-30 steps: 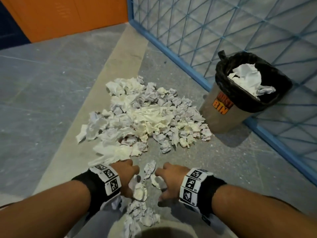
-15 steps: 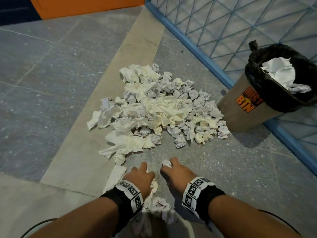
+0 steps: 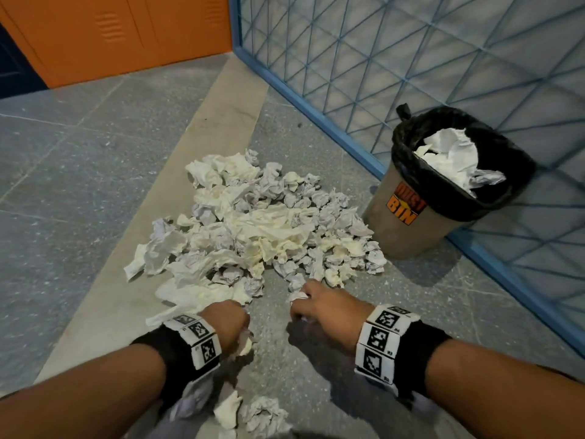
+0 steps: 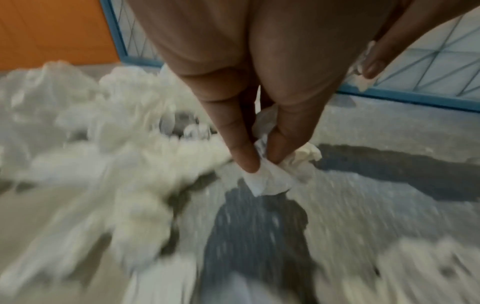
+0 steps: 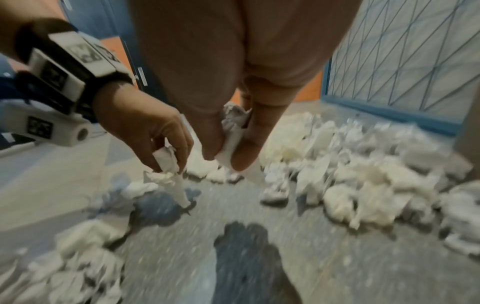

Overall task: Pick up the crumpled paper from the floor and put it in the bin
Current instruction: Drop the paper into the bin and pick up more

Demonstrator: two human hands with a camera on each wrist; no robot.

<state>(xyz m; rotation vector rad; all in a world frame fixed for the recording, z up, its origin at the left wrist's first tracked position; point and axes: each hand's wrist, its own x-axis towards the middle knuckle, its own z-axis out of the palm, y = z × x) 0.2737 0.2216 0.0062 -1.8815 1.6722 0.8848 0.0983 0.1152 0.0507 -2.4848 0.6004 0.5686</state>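
Since the frame a second ago, both hands have moved forward off the small scatter of scraps near the body and lifted paper clear of the floor. Left hand [image 3: 226,321]: fingers curled down, pinching one crumpled paper [image 4: 270,174] that hangs just above the grey floor [image 3: 316,359]. Right hand [image 3: 323,315]: fingers and thumb closed round a second crumpled piece [image 5: 233,131], at the near edge of the main pile [image 3: 262,223]. Bare floor lies between the two hands and runs on to the right toward the bin [image 3: 443,198], giving open passage there. Bin: one, brown, black liner, standing just right of the pile against the blue mesh fence [image 3: 411,74], white paper already inside. The fence closes off the right side; orange lockers [image 3: 126,30] bound the far end. A tan floor strip [image 3: 202,147] runs under the left part of the pile. Held pieces: two. Pile pieces: too many and too overlapped to count. A few loose scraps [image 3: 262,413] lie near the bottom edge, partly cut off by the frame and partly hidden under the left forearm. Wristbands [image 3: 376,340] with black-and-white markers: two, one on each wrist. Both wrist views are motion-blurred at floor level, so single pieces there are hard to make out.
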